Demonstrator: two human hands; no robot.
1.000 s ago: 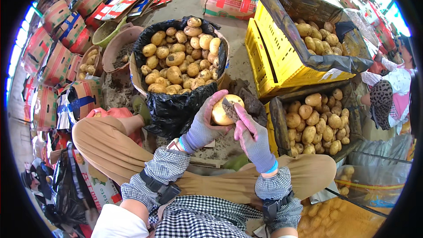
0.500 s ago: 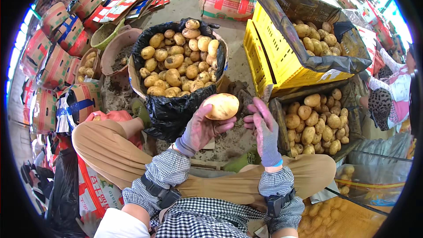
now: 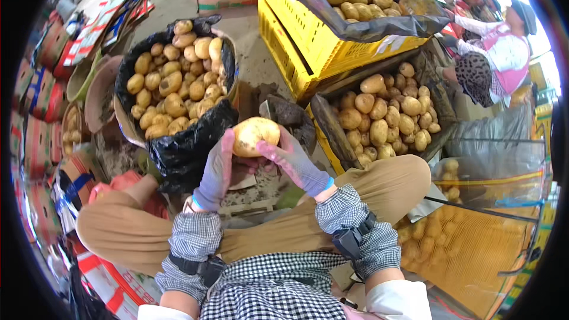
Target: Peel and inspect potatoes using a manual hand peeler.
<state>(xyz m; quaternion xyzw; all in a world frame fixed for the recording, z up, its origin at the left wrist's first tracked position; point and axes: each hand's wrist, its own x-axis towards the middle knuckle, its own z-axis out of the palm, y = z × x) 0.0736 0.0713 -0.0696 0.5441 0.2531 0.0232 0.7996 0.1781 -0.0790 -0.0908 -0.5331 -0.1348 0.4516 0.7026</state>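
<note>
A large pale-yellow potato (image 3: 256, 136) with brown patches is held up in front of me, between both gloved hands. My left hand (image 3: 216, 169) is closed round its left side. My right hand (image 3: 291, 157) grips the right side, with the thumb lying across the front of the skin. The fingers underneath are partly hidden. Just beyond the hands stands a round container (image 3: 125, 123) lined with black plastic and heaped with potatoes (image 3: 172, 83). To the right, a dark-lined crate (image 3: 323, 120) holds more potatoes (image 3: 385, 112).
Stacked yellow crates (image 3: 290, 44) rise behind the right crate, the top one dark-lined with potatoes inside. Another person (image 3: 498, 53) sits at the far right. Cardboard boxes (image 3: 44, 136) line the left side. A mesh sack (image 3: 468, 255) of potatoes lies near my right knee.
My right hand has come over to the potato and now grips it too. The view has swung right, so the containers appear further left.
</note>
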